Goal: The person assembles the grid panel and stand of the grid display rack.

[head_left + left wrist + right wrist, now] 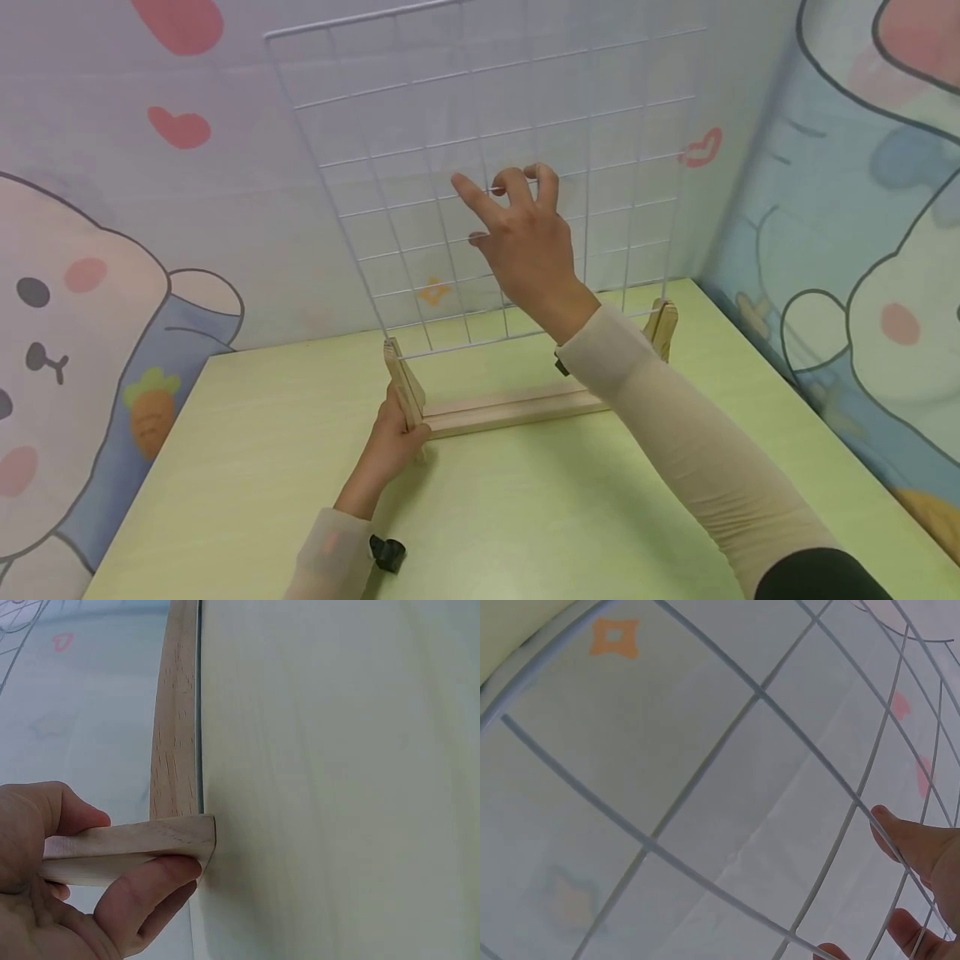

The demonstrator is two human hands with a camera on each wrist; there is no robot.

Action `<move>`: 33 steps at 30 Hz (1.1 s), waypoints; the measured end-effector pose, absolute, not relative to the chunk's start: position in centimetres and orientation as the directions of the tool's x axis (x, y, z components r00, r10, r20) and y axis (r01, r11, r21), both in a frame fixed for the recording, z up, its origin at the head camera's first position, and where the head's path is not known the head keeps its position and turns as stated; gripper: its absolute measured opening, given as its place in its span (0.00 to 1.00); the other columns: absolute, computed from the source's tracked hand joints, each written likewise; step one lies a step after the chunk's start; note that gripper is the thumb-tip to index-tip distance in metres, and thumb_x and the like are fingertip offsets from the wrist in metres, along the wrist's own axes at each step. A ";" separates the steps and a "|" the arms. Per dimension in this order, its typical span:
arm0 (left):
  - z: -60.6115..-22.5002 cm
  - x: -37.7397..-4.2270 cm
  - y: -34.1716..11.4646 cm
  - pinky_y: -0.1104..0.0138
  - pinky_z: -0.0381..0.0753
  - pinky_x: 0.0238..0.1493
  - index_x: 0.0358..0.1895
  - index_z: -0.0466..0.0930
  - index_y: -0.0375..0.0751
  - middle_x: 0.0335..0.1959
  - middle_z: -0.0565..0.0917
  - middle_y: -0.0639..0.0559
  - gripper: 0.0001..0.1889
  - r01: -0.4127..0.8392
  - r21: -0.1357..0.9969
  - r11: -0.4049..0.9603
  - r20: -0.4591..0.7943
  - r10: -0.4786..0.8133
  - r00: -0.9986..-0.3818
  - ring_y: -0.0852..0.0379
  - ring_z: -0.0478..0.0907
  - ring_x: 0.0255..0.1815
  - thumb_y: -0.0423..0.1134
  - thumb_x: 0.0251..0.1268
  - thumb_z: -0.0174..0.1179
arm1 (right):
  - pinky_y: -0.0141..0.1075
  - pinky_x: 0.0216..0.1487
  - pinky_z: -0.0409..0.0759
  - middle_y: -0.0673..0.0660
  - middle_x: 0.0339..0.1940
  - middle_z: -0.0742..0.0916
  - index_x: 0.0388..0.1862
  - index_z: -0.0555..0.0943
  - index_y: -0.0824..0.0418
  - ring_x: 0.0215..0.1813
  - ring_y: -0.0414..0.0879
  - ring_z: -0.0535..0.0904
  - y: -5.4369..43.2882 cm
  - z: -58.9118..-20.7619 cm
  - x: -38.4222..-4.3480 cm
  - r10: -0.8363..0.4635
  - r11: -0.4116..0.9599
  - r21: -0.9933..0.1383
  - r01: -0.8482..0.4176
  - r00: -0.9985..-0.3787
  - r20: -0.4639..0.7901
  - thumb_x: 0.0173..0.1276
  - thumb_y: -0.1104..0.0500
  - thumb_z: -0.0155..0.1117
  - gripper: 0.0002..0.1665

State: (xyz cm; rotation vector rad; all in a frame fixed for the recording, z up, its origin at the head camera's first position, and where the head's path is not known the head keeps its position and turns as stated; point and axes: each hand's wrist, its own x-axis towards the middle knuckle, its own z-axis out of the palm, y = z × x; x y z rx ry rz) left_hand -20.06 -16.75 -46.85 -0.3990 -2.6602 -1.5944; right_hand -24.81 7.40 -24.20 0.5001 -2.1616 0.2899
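A white wire grid panel (420,204) stands upright, leaning back a little, in a wooden stand (517,412) with an upright piece at each end. My left hand (390,442) grips the left end piece (135,840) low down, thumb and fingers on either side of the wood in the left wrist view. Over the middle of the panel, my right hand (525,237) holds the grid with curled fingers at its wires while the index finger points up and left. Part of this hand (930,862) shows among the wires in the right wrist view.
The stand rests on a pale yellow-green table (247,458). Behind the panel is a wall covering (255,242) with hearts and a cartoon animal. Another printed wall (847,250) borders the table's right side. The right end piece (662,327) shows beyond my right sleeve.
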 end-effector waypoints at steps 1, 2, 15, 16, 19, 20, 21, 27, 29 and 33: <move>-46.9 -20.1 -16.7 0.35 0.76 0.60 0.84 0.38 0.31 0.70 0.63 0.19 0.49 0.223 0.863 0.453 0.140 0.210 -0.968 0.29 0.66 0.68 0.23 0.62 0.55 | 0.39 0.24 0.82 0.60 0.55 0.81 0.73 0.80 0.44 0.69 0.67 0.67 7.5 -24.3 -24.8 -0.245 0.891 -0.030 -0.453 -0.534 0.809 0.65 0.57 0.80 0.37; -46.9 -20.1 -16.7 0.35 0.76 0.60 0.84 0.38 0.31 0.70 0.63 0.20 0.49 0.220 0.862 0.457 0.137 0.208 -0.969 0.29 0.66 0.68 0.23 0.62 0.55 | 0.39 0.23 0.82 0.60 0.55 0.81 0.72 0.81 0.44 0.68 0.67 0.67 7.5 -24.5 -24.8 -0.242 0.889 -0.033 -0.456 -0.531 0.812 0.65 0.57 0.81 0.37; -46.8 -19.9 -16.8 0.36 0.78 0.56 0.84 0.40 0.32 0.68 0.65 0.21 0.49 0.213 0.868 0.449 0.134 0.201 -0.970 0.31 0.68 0.64 0.24 0.62 0.57 | 0.42 0.21 0.82 0.63 0.55 0.83 0.67 0.83 0.48 0.68 0.72 0.68 8.1 -26.4 -24.6 -0.224 0.857 -0.065 -0.511 -0.484 0.846 0.64 0.70 0.76 0.34; -46.7 -19.8 -16.8 0.36 0.78 0.57 0.84 0.40 0.31 0.68 0.65 0.21 0.49 0.216 0.869 0.445 0.138 0.201 -0.970 0.31 0.68 0.64 0.23 0.62 0.57 | 0.43 0.21 0.82 0.63 0.55 0.84 0.67 0.83 0.48 0.68 0.72 0.68 8.1 -26.6 -24.6 -0.222 0.855 -0.064 -0.515 -0.475 0.852 0.63 0.70 0.76 0.34; -46.7 -19.8 -16.9 0.36 0.77 0.57 0.84 0.40 0.31 0.68 0.64 0.21 0.49 0.225 0.871 0.437 0.149 0.203 -0.968 0.32 0.68 0.64 0.23 0.61 0.57 | 0.44 0.20 0.82 0.64 0.55 0.85 0.65 0.84 0.49 0.69 0.75 0.69 8.2 -27.0 -24.6 -0.218 0.851 -0.053 -0.523 -0.444 0.869 0.63 0.72 0.75 0.34; -46.7 -19.8 -16.9 0.36 0.77 0.57 0.84 0.40 0.31 0.69 0.64 0.21 0.49 0.228 0.871 0.434 0.152 0.203 -0.967 0.32 0.68 0.63 0.23 0.61 0.57 | 0.44 0.20 0.82 0.64 0.55 0.85 0.65 0.85 0.49 0.68 0.75 0.69 8.2 -27.1 -24.6 -0.217 0.849 -0.050 -0.525 -0.434 0.875 0.62 0.73 0.74 0.33; -46.7 -19.8 -16.9 0.36 0.77 0.57 0.84 0.41 0.31 0.69 0.64 0.21 0.49 0.229 0.872 0.433 0.152 0.204 -0.967 0.32 0.68 0.63 0.23 0.61 0.57 | 0.44 0.20 0.82 0.65 0.54 0.85 0.64 0.85 0.49 0.68 0.75 0.70 8.2 -27.2 -24.6 -0.218 0.848 -0.044 -0.528 -0.424 0.879 0.62 0.73 0.74 0.33; -46.8 -20.0 -16.9 0.38 0.77 0.56 0.84 0.40 0.32 0.68 0.64 0.21 0.48 0.226 0.866 0.447 0.146 0.206 -0.968 0.33 0.68 0.62 0.24 0.62 0.56 | 0.45 0.20 0.83 0.65 0.53 0.85 0.64 0.85 0.50 0.67 0.76 0.70 8.2 -27.8 -24.5 -0.223 0.841 -0.028 -0.540 -0.393 0.892 0.62 0.74 0.73 0.33; -46.9 -20.0 -16.9 0.37 0.77 0.57 0.84 0.40 0.32 0.69 0.63 0.21 0.48 0.230 0.865 0.445 0.150 0.209 -0.966 0.32 0.68 0.63 0.23 0.62 0.55 | 0.44 0.19 0.82 0.65 0.53 0.85 0.64 0.85 0.50 0.67 0.75 0.70 8.2 -28.2 -24.5 -0.229 0.840 -0.026 -0.542 -0.398 0.888 0.62 0.74 0.73 0.33; -47.0 -20.2 -16.9 0.34 0.75 0.60 0.84 0.39 0.31 0.71 0.61 0.19 0.48 0.244 0.869 0.430 0.158 0.226 -0.961 0.31 0.66 0.66 0.22 0.63 0.54 | 0.42 0.18 0.81 0.65 0.53 0.85 0.63 0.85 0.51 0.66 0.75 0.71 8.2 -29.0 -24.4 -0.236 0.841 -0.021 -0.540 -0.402 0.885 0.62 0.74 0.72 0.32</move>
